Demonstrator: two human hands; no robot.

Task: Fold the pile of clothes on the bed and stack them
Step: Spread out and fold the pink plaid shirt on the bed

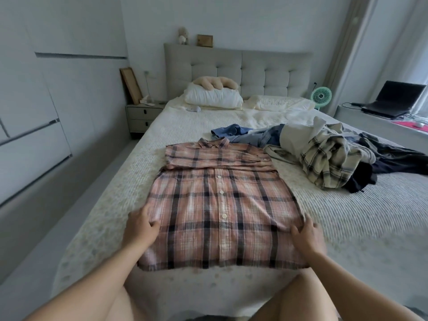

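Observation:
A pink and navy plaid shirt (222,200) lies flat and buttoned on the cream bedspread (347,218), collar away from me, with its sleeves folded across the chest. My left hand (141,228) grips the shirt's left side edge, fingers curled onto the cloth. At the right side edge, my right hand (305,237) pinches the fabric. To the right of the shirt, a heap of unfolded clothes (333,156) holds a cream plaid shirt, blue denim pieces and dark garments.
Two pillows (213,96) lie at the grey headboard. A bedside table (141,117) stands at the left, a green fan (320,96) at the right. A laptop (393,100) sits on a ledge beside the bed's right side.

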